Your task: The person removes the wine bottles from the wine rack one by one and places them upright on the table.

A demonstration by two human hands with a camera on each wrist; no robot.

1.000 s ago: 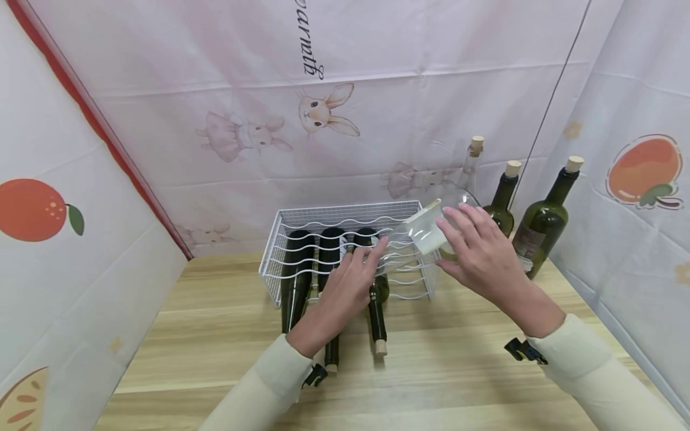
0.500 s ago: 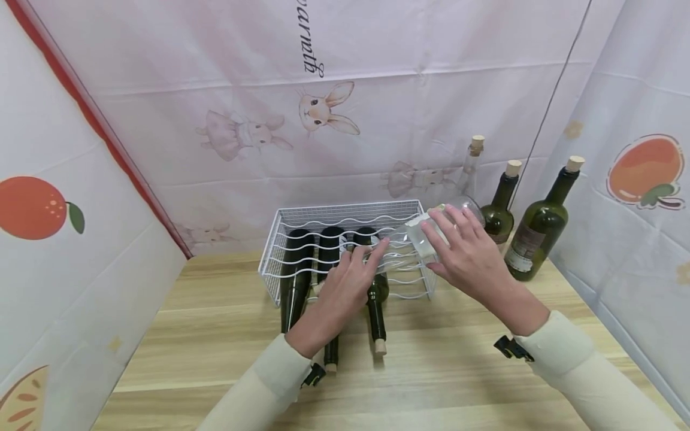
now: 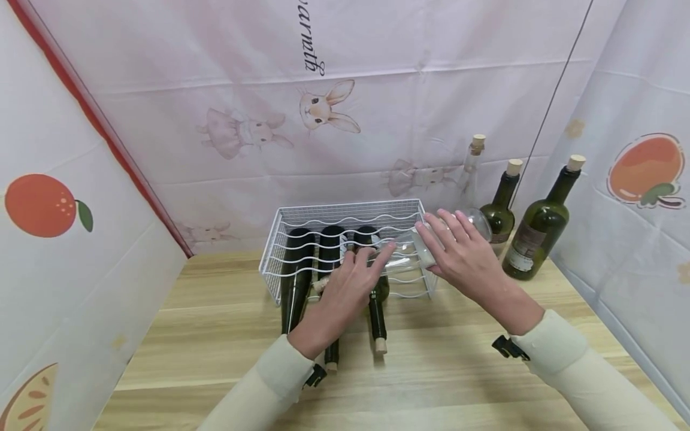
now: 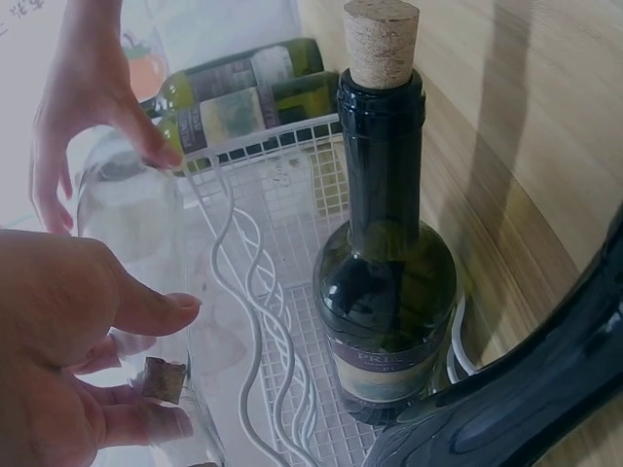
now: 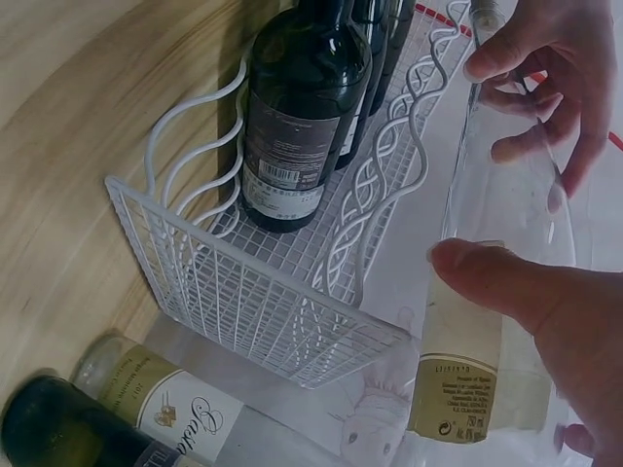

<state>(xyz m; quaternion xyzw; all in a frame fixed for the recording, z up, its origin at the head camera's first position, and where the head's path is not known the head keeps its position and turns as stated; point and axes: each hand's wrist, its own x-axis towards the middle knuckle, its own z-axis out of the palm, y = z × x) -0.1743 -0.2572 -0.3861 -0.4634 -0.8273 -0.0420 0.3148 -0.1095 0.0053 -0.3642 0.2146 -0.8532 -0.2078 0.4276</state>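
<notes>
Slightly lower and further left than a second ago, the right hand (image 3: 465,254) has brought the base end of the clear bottle (image 3: 401,262) toward the wire rack (image 3: 349,211), and its label (image 5: 458,389) has turned mostly out of the head view; the left hand (image 3: 350,278) has hardly shifted. Left fingers wrap the neck near its cork (image 3: 320,284), while the right thumb and fingers clasp the body from opposite sides. Held this way the bottle lies nearly flat above the wavy wires (image 3: 385,219) on the rack's right half, neck toward the left; whether its glass touches them I cannot tell. To seat it well, I would swing the neck round to the front, line the body up with one dip, lower both ends together and ease the grip only once the wires bear the weight, since smooth glass could slip or knock its neighbours. Under the upper wires, the rack holds a left dark bottle (image 3: 293,296), a middle dark bottle (image 3: 331,347) and a right dark bottle (image 3: 379,317), their necks jutting out over the table (image 3: 442,365). Well right of them stand a second clear bottle (image 3: 471,161), a shorter green bottle (image 3: 500,209) and a taller green bottle (image 3: 541,224), all corked; whether any contain liquid is unclear.
</notes>
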